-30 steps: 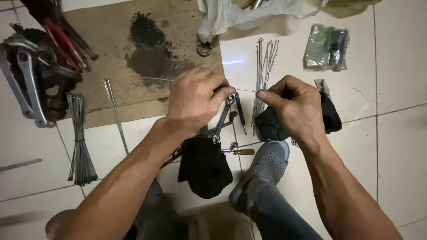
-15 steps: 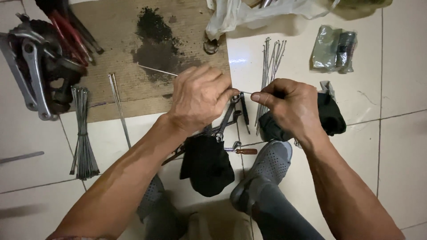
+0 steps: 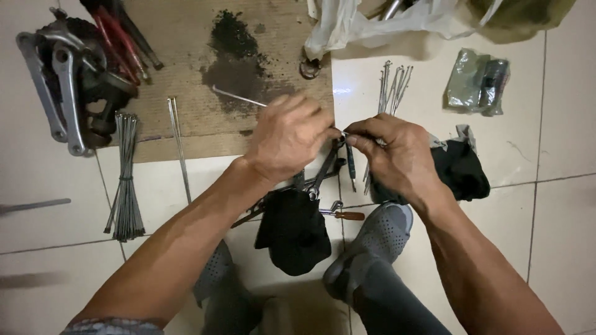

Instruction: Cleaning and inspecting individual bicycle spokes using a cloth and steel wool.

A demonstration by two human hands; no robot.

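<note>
At frame centre, the left hand (image 3: 287, 139) is curling closed around a thin metal spoke (image 3: 239, 98) that is slanting toward the upper left, while the right hand (image 3: 397, 158) is pinching its other end, knuckles up, above a black cloth (image 3: 292, 229).

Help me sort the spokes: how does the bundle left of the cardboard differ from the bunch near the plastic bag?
The left bundle is tied at its middle, dense and fanned at the lower end; the right bunch looks loose and sparser, partly hidden by the right hand. Both are thin metal rods lying on the tiled floor.
</note>
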